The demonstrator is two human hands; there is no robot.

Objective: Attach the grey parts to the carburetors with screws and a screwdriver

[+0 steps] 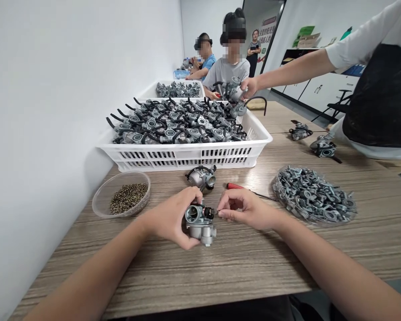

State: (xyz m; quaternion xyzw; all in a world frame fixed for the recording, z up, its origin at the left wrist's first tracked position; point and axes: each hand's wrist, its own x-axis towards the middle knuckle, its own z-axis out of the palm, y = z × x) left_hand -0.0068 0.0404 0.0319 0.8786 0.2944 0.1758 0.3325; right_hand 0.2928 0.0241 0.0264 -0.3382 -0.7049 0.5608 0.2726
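Observation:
My left hand [173, 216] is closed round the side of a silver carburetor [197, 229], held just above the wooden table with its round bore facing me. Against the black fitting on the carburetor's right side, my right hand [242, 207] pinches a small part between thumb and fingertips; it is too small to name. Just beyond my hands lies another carburetor [200, 178]. A screwdriver with a red handle [235, 186] rests behind my right hand, its shaft pointing right.
A white basket [183, 157] full of carburetors stands ahead. Left is a clear bowl [98, 206] of brass-coloured screws; right, a clear dish [280, 203] of metal brackets. A co-worker's hand [249, 87] holds carburetors over the basket's right corner. Two carburetors [324, 146] lie far right.

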